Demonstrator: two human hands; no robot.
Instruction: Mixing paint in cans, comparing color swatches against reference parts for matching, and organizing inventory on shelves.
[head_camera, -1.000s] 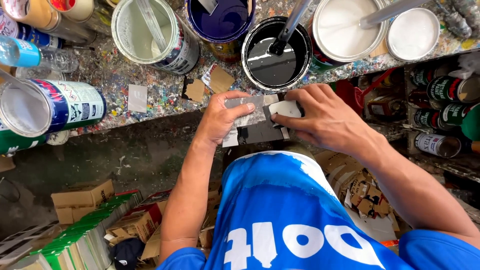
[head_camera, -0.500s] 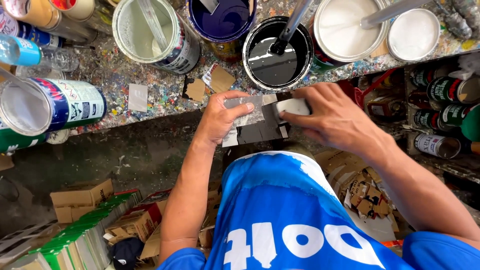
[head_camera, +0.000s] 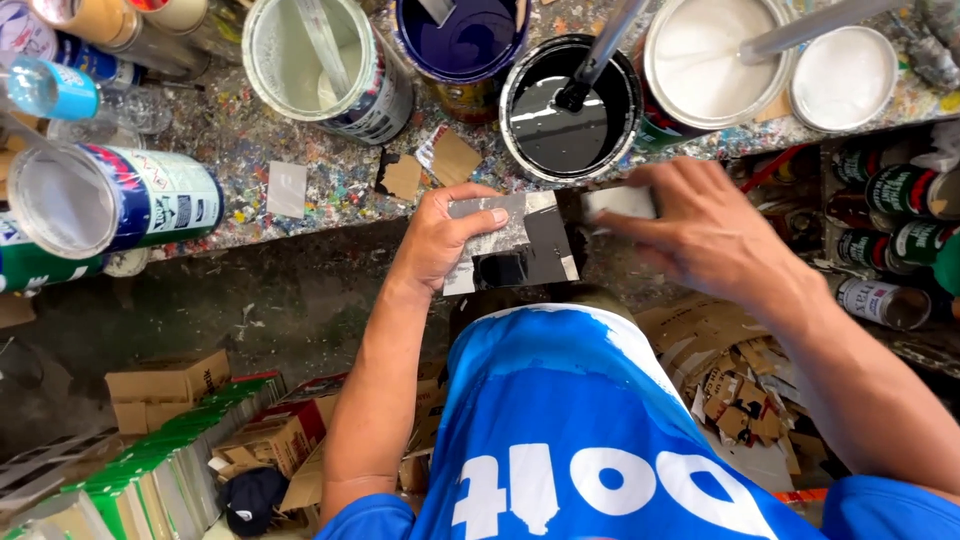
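Left hand (head_camera: 440, 240) clamps a grey-and-black smeared card (head_camera: 515, 245) flat at the paint-spattered tabletop (head_camera: 250, 150) edge, thumb on top, likely as a mixing surface. Black paint can (head_camera: 570, 108) with stirrer sits just beyond it. Right hand (head_camera: 710, 235) pinches a small pale card (head_camera: 620, 203) beside the first, blurred.
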